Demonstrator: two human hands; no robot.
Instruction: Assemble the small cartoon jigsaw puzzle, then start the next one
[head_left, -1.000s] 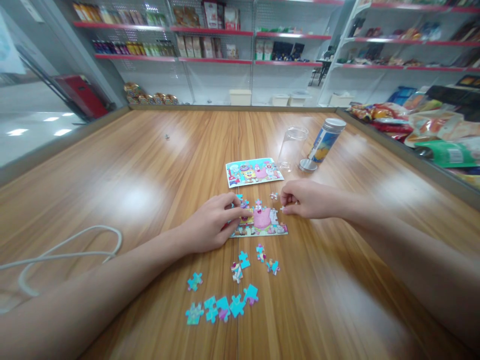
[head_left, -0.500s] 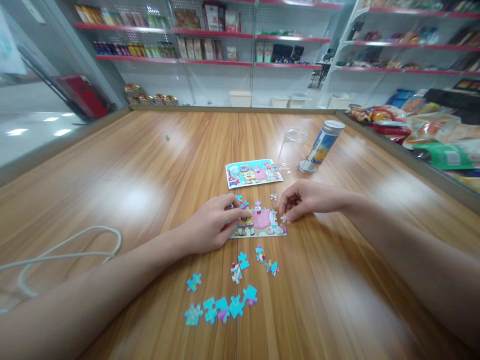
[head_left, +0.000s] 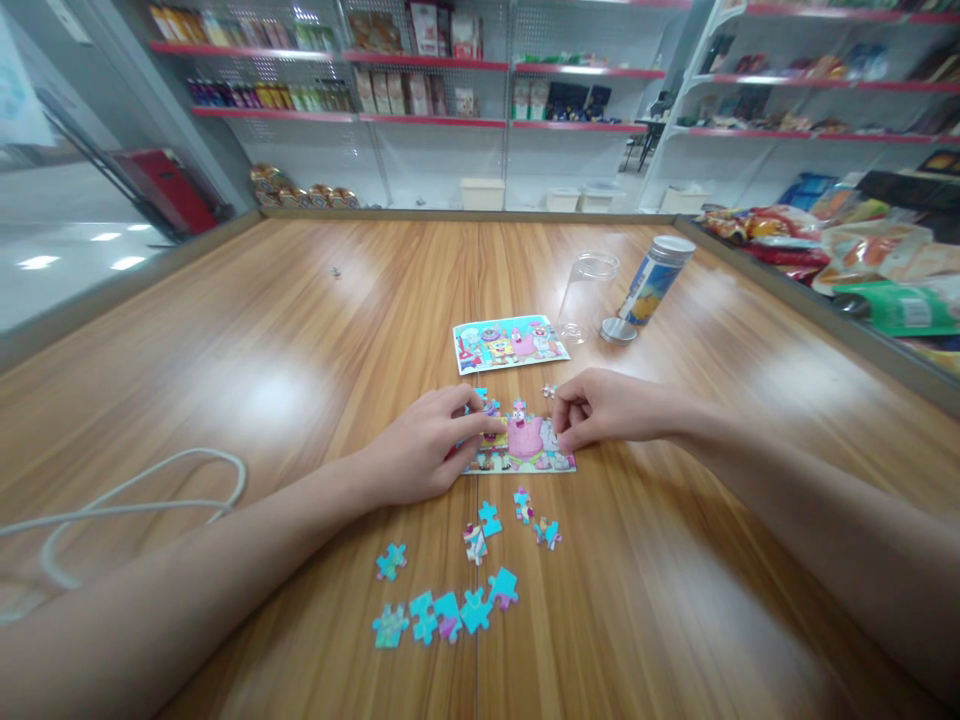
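Observation:
A partly joined jigsaw puzzle (head_left: 525,442) with a pink starfish figure lies on the wooden table. My left hand (head_left: 435,440) rests over its left part, fingers stretched out and covering some of the picture. At the right edge of the puzzle, my right hand (head_left: 596,408) pinches a small puzzle piece, now mostly hidden under the fingertips. Just behind that hand is a loose piece (head_left: 549,391). Nearer to me lie several loose pieces, among them a blue one (head_left: 475,610) in a row and a blue-and-pink one (head_left: 503,587).
Behind the puzzle lies a printed picture card (head_left: 510,345). A clear jar (head_left: 589,295), a metal lid (head_left: 619,330) and a blue canister (head_left: 654,282) stand to its right. A white cable (head_left: 150,508) curls at the left. Bagged snacks (head_left: 787,245) lie beyond the right edge.
My right hand has moved slightly left, bringing the pinched puzzle piece against the right edge of the puzzle. My left hand has stayed in place.

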